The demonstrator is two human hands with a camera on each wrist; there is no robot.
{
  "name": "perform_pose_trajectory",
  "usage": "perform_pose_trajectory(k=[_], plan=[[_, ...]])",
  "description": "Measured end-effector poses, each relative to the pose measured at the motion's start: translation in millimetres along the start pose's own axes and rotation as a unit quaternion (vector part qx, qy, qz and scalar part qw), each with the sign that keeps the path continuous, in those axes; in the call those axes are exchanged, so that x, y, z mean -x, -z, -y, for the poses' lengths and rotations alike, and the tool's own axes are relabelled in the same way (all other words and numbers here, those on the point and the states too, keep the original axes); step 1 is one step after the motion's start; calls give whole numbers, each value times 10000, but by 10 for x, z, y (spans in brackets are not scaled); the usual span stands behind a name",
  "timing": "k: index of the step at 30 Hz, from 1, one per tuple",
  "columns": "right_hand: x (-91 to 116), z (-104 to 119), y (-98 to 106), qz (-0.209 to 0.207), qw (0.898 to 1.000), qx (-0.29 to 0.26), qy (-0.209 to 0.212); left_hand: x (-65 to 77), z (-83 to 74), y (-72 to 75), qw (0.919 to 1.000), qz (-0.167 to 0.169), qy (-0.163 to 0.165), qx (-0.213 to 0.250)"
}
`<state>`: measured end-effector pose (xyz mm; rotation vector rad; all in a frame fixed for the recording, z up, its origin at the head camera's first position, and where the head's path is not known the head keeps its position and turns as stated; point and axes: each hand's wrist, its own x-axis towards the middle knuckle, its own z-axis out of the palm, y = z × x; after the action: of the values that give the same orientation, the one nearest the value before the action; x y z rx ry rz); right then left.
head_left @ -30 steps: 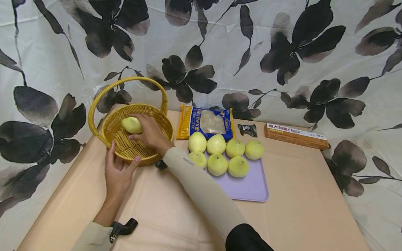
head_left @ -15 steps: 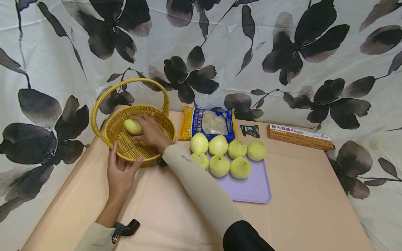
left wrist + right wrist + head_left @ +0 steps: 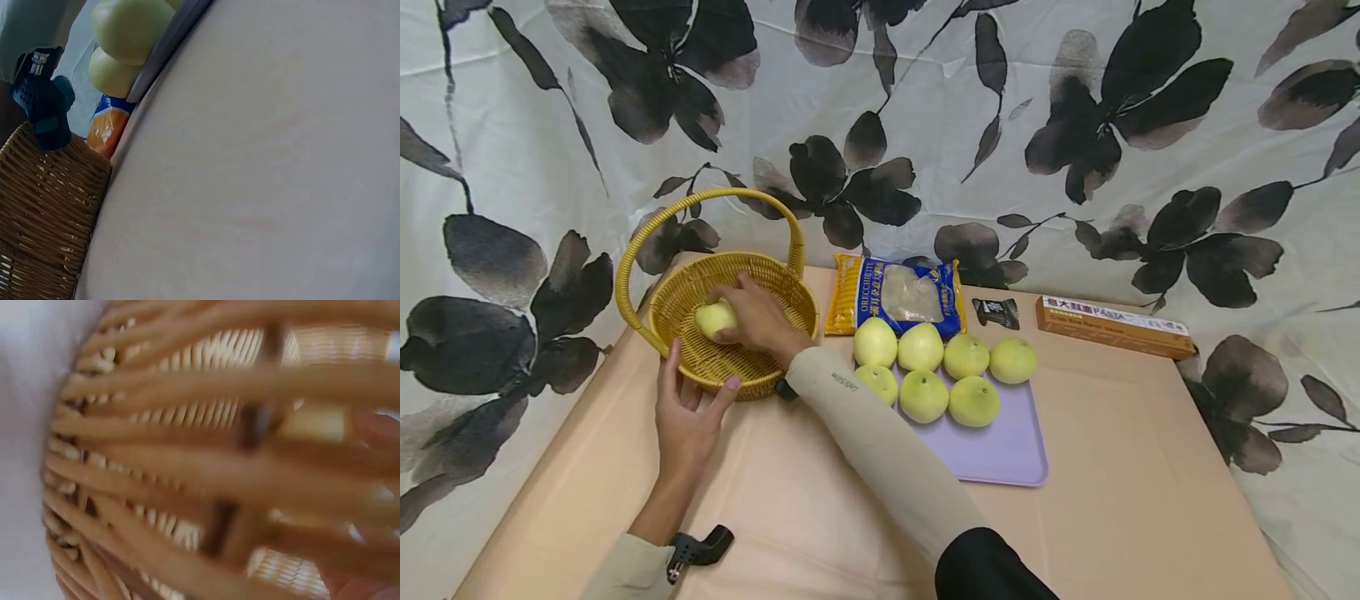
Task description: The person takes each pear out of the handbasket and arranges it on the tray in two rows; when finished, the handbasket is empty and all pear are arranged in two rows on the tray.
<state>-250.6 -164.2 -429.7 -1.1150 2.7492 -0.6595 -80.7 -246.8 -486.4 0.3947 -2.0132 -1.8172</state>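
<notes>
A yellow wicker basket [image 3: 760, 383] with a tall arched handle [image 3: 730, 192] stands at the left of the table. Inside it, my right hand [image 3: 756, 317] holds a pale yellow-green pear [image 3: 711, 320] between fingers and thumb, low over the woven bottom. My left hand [image 3: 688, 421] rests against the basket's near left side, thumb and fingers extended along the outer wall. In the left wrist view, the basket's woven wall [image 3: 50, 212] fills the lower left. Basket weave [image 3: 187, 437] crosses the whole right wrist view, with part of a hand behind it.
Right of the basket, a purple tray [image 3: 992, 454] holds several similar pears [image 3: 923, 396]. Behind it lie a blue and yellow pasta bag [image 3: 910, 292], a small black packet [image 3: 996, 312] and a long orange-brown pasta box [image 3: 1112, 327]. A floral cloth [image 3: 970, 100] hangs at the back.
Inside the basket, my right hand has turned over the pear, its fingers now at the pear's far side. The pear has shifted slightly toward me. My left hand stays against the basket.
</notes>
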Motion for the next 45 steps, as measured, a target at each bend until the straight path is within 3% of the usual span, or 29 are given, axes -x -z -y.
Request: perform_pose_trajectory(k=[4,9,19,27,34,45], plan=[[86,29,31,184,9997,128,116,-3,0,-2,10000,10,-30,20],[225,8,74,70,9999,-73,105,6,-13,16,9999,6,-68,-152],[555,13,214,-586,9938,-931,-149,4,-3,14,9994,28,-38,-344],[914,-13,434,-1476,9758,-1614,67,16,-12,22,9995,42,-7,-328],[1220,-56,599,-2015,9569,-2088,146,11,2,17,9999,33,55,87],[1792,-325,824,-2519,9338,-2535,170,8,6,16,9999,16,59,-90]])
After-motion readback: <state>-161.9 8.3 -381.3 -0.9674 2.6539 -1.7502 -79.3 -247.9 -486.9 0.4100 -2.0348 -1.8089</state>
